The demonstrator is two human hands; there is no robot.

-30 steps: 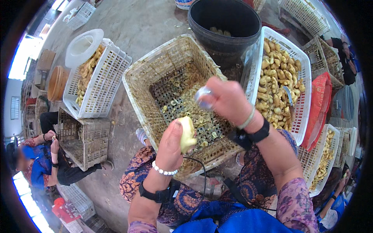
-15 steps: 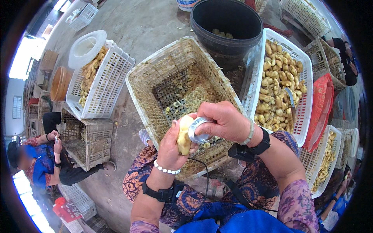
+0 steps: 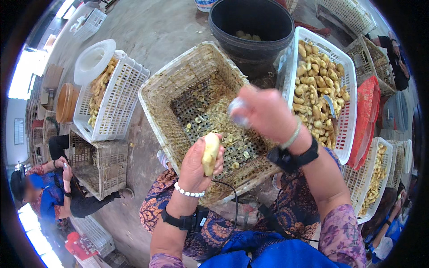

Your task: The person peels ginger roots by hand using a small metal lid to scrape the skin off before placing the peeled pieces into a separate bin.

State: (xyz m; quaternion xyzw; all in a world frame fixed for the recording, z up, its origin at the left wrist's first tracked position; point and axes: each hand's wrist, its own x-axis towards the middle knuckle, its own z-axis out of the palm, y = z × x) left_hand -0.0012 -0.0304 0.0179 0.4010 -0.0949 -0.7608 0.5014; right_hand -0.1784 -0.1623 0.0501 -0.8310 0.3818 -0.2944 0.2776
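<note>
My left hand (image 3: 199, 163) grips a pale yellow, knobby piece of ginger (image 3: 211, 153), held upright near the front of a dirty plastic crate (image 3: 161, 129). My right hand (image 3: 270, 111) is raised over the crate's right side, apart from the ginger and blurred by motion. In its fingers is a round silver metal ring-shaped tool (image 3: 240, 110); its exact kind cannot be made out. Pale peelings and small round slices (image 3: 223, 125) lie on the crate's perforated bottom.
Close at right stands a white crate of ginger (image 3: 346, 67) with a knife (image 3: 331, 107) lying on top. A black bucket (image 3: 250, 49) stands behind. Left are another filled white crate (image 3: 118, 98) and a seated person (image 3: 47, 190). A red bag (image 3: 367, 120) hangs at far right.
My right hand has lifted the metal tool off the ginger, moving up and to the right. The left hand with the ginger has dipped slightly, and the whole view has shifted a little.
</note>
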